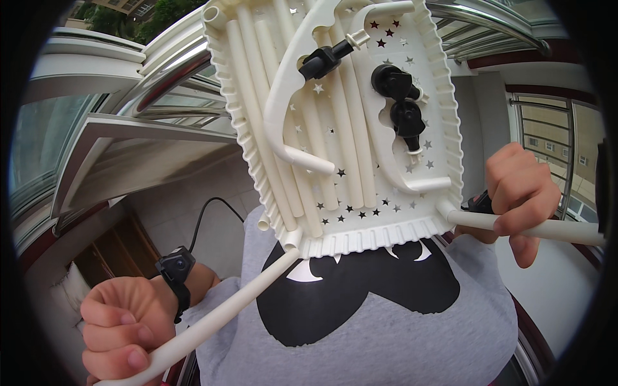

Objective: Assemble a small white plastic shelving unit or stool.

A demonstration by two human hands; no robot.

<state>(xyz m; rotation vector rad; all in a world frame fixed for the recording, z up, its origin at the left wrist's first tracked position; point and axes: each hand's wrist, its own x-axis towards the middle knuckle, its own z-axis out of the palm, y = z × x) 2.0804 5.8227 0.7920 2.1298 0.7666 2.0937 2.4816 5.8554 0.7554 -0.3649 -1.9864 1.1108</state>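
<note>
Closed around a white tube (222,313), my left hand (129,328) is at the lower left. This tube slants up to the near left corner of a white plastic basket (376,239) with star-shaped holes. At the right, my right hand (524,199) grips a second white tube (566,230), which reaches the basket's near right corner. Inside the basket lie several long white tubes (351,122) side by side. Two curved white pieces (275,119) rest on top. One black caster (324,62) lies at the left curved piece, and two more black casters (407,119) are by the right one.
Metal railings (174,83) and an open window frame (96,145) stand at the left. More railings (489,22) run at the upper right, beside a barred window (547,128). A black cable (203,215) runs from the device on my left wrist.
</note>
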